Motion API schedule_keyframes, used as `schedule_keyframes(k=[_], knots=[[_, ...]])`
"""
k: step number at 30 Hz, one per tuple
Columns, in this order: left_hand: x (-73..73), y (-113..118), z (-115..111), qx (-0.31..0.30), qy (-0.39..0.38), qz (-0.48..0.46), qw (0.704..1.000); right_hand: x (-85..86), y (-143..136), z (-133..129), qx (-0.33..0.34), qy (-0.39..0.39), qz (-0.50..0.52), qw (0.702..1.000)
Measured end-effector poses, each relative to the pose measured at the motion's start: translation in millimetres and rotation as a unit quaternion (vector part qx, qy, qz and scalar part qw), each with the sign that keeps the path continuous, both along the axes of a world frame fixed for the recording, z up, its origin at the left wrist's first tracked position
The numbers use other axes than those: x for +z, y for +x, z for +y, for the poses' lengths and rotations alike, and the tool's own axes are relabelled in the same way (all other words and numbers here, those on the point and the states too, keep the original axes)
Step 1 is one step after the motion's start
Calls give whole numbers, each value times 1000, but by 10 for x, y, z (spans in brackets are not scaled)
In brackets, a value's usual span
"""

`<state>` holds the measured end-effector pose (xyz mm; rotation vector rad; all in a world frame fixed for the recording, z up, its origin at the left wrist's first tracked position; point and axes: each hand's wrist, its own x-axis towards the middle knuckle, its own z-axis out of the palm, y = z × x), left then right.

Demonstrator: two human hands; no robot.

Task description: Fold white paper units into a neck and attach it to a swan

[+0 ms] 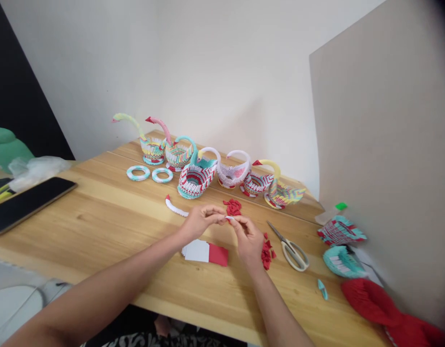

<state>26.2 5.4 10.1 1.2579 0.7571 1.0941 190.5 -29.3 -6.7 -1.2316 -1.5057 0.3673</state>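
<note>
Near the centre of the frame, the left hand (204,221) and right hand (250,241) pinch a small white paper piece (229,218) between their fingertips. Such small paper likely creases best with edges matched first, then one firm thumb press. White slips (196,251) and a red slip (218,254) lie below on the table (99,212); red paper bits (267,255) lie just beside the right wrist.

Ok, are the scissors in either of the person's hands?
No, the scissors lie on the table, apart from the left hand and the right hand.
</note>
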Motion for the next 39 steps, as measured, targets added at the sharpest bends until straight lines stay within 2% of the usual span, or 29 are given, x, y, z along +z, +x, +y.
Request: schedule_keyframes(k=[6,10,13,17,20,23,25,28,29,32,34,37,39], knots=[[-45,-5,-32,-111,-79,-65,989,85,-12,-48,10,127,-94,987],[-55,10,-88,-159,-149,-136,967,94,-4,-67,7,152,-161,975],[-61,10,-83,-155,-190,-164,956,101,-19,-69,22,150,-199,968],[-71,-9,-12,-103,-231,-179,951,238,14,-44,71,75,-257,961],[-70,-27,44,-74,-236,-175,953,387,273,-10,63,14,-303,951],[-57,-40,53,-73,-241,-181,951,411,776,-38,-34,-43,-358,932],[-42,-43,39,-77,-241,-191,948,315,1151,-109,-122,-64,-391,910],[-17,-42,19,-83,-235,-208,946,54,1594,-265,-164,-79,-399,899],[-10,-41,16,-85,-233,-212,945,-40,1689,-315,-186,-83,-416,886],[-1,-35,8,-88,-232,-217,944,-250,1842,-399,-198,-117,-464,855],[-3,-29,0,-87,-239,-213,943,-292,1886,-388,-200,-151,-487,837],[-2,-22,-17,-86,-249,-207,942,-207,1925,-343,-205,-198,-506,814],[8,-22,-26,-89,-253,-208,941,-86,1898,-369,-202,-199,-510,812]])
